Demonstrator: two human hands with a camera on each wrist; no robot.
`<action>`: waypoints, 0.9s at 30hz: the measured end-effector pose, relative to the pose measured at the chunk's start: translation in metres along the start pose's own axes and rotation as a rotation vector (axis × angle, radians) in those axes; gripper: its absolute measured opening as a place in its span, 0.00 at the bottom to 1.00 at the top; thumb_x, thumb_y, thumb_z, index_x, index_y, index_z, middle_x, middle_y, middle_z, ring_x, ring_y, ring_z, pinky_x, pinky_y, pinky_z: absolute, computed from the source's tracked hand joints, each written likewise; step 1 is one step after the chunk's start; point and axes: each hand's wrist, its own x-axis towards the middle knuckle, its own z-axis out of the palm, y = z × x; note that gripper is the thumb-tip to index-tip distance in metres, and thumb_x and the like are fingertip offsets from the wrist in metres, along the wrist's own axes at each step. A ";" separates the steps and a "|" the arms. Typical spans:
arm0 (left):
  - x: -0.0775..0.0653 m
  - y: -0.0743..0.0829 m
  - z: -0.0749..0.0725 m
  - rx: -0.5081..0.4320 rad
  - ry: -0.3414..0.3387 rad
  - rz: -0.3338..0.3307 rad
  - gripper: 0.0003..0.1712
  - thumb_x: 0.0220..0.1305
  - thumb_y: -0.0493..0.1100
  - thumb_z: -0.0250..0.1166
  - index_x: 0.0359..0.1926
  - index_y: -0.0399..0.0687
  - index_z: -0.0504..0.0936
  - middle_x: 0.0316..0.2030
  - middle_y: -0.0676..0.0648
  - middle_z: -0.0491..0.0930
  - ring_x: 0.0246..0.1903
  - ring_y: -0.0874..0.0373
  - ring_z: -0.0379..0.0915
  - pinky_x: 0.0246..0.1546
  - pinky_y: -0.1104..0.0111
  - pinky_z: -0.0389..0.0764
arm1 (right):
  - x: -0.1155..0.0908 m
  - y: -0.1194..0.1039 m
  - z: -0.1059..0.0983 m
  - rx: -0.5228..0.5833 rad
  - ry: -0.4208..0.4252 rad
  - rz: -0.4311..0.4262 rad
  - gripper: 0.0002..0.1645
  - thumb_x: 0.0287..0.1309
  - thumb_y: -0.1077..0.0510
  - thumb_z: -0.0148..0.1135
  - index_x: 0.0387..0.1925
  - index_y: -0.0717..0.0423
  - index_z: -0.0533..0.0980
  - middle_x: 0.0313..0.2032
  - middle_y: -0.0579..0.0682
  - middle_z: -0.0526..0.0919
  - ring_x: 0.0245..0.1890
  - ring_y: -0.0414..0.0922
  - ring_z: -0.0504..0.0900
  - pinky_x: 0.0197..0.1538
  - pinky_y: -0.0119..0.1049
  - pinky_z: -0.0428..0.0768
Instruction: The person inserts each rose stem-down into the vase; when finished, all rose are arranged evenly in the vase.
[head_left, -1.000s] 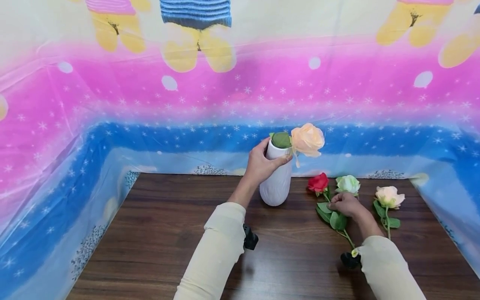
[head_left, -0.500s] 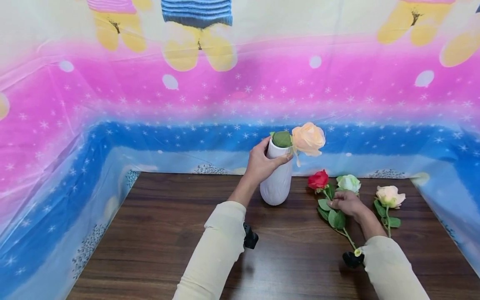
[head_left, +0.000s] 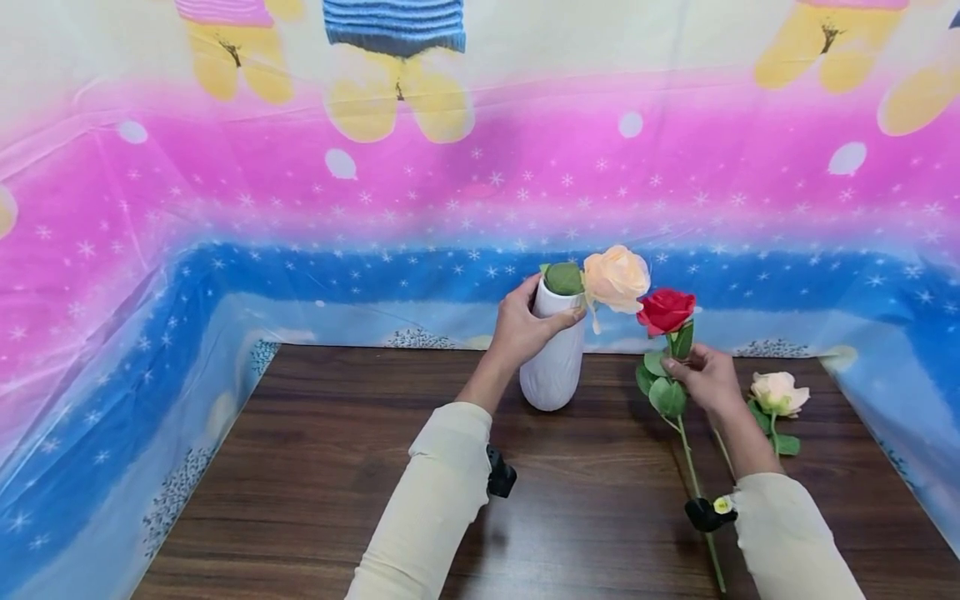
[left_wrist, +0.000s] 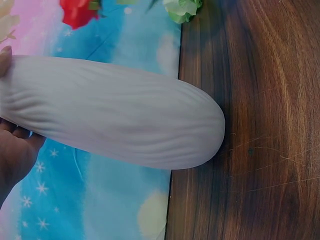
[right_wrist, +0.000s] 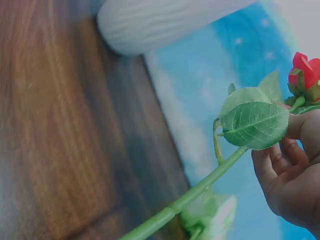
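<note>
Well, the left hand grips one vase, the right hand one red rose.

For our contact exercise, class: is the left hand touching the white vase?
Touching: the head view shows the left hand curled round the white vase near the top.
</note>
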 end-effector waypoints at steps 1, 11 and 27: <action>0.000 0.000 0.000 -0.001 -0.001 -0.002 0.46 0.58 0.48 0.76 0.75 0.50 0.67 0.61 0.44 0.80 0.60 0.49 0.80 0.59 0.53 0.82 | -0.002 -0.004 -0.001 0.017 0.018 -0.010 0.23 0.68 0.59 0.64 0.57 0.71 0.76 0.31 0.28 0.83 0.30 0.25 0.78 0.33 0.27 0.80; 0.000 -0.001 0.001 0.014 -0.002 0.001 0.46 0.59 0.47 0.76 0.75 0.49 0.66 0.62 0.43 0.79 0.60 0.49 0.80 0.59 0.52 0.82 | -0.014 -0.040 -0.007 0.336 0.089 -0.093 0.15 0.63 0.64 0.68 0.38 0.37 0.85 0.30 0.25 0.86 0.32 0.26 0.83 0.36 0.21 0.82; 0.001 -0.002 0.001 0.000 0.005 0.041 0.40 0.58 0.44 0.76 0.71 0.49 0.72 0.59 0.42 0.81 0.58 0.48 0.81 0.58 0.51 0.82 | -0.038 -0.085 -0.014 0.483 0.125 -0.352 0.16 0.60 0.71 0.67 0.37 0.45 0.86 0.29 0.33 0.88 0.28 0.29 0.84 0.33 0.21 0.82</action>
